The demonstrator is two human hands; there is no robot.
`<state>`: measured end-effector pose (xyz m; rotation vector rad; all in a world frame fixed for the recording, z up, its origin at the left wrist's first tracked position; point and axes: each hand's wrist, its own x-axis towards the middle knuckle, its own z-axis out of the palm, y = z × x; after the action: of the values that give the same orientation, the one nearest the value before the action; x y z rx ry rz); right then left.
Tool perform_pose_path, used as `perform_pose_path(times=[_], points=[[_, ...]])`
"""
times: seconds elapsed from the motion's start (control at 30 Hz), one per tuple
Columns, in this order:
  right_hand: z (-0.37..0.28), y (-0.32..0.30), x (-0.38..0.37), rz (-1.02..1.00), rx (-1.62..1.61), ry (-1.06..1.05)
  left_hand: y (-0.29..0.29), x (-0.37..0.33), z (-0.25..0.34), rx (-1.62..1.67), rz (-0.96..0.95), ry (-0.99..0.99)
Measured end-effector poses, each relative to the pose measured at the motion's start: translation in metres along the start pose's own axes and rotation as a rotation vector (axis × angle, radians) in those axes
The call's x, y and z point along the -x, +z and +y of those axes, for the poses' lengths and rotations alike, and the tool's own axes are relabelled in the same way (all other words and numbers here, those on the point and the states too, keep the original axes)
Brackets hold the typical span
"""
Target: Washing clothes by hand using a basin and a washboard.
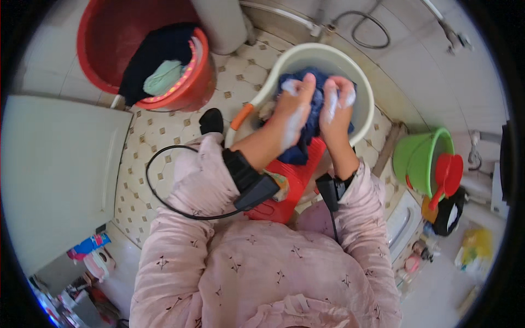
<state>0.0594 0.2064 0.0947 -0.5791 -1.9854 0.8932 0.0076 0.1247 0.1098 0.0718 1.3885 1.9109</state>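
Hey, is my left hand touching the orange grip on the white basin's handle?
Apart: the head view shows the white basin's rim between the left hand and the orange grip.

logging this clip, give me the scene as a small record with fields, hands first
left hand: sudsy, on dark blue cloth, grip partly hidden
right hand: sudsy, on same cloth
cloth: bunched, mostly within white basin
upper left: red tub holding pale green cloth
right: green bucket, red dipper at its rim
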Motion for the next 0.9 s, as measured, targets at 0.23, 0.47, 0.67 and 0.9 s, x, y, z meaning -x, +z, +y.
perform_pose_path(times=[0.23,0.47,0.67,0.9], points=[[-0.017,-0.007,-0.001,-0.115,-0.237,-0.027,-0.014,-0.016,0.014,0.099,-0.217,0.164],[-0.017,-0.002,-0.001,-0.015,0.028,0.019,0.006,0.005,0.002,0.372,-0.022,-0.075],[-0.030,0.008,0.027,-0.117,-0.179,-0.175,-0.042,-0.030,-0.009,0.304,-0.212,-0.054],[0.001,-0.002,0.002,0.011,-0.021,0.114,0.014,0.001,-0.007,0.148,0.042,-0.003]])
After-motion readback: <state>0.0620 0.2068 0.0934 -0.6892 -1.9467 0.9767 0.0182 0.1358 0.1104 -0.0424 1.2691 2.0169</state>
